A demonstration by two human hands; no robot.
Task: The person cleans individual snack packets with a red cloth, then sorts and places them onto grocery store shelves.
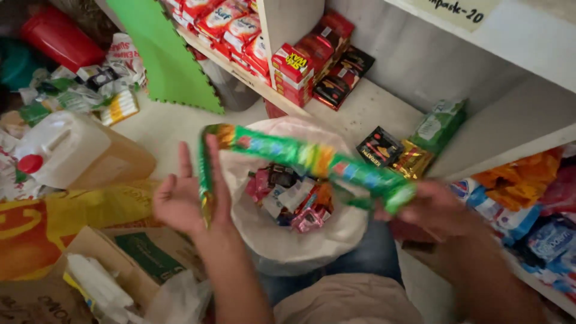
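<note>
Both hands stretch a green sachet strip (312, 161) above a white bag (336, 234) of packets. Right hand (435, 207) pinches one end; left hand (180, 201) lies open, fingers (185, 161) spread, the strip draped across it. It looks light, floppy and slick, best gripped near the ends.

I see a green sachet strip (312, 159) with yellow, red and blue patches. The bag (336, 231) under it is white, its packets (294, 198) pink, red and white. Shelf boxes (294, 72) are red with yellow; the mat (162, 51) is plain green; the jug (72, 150) is amber with a red cap.
</note>
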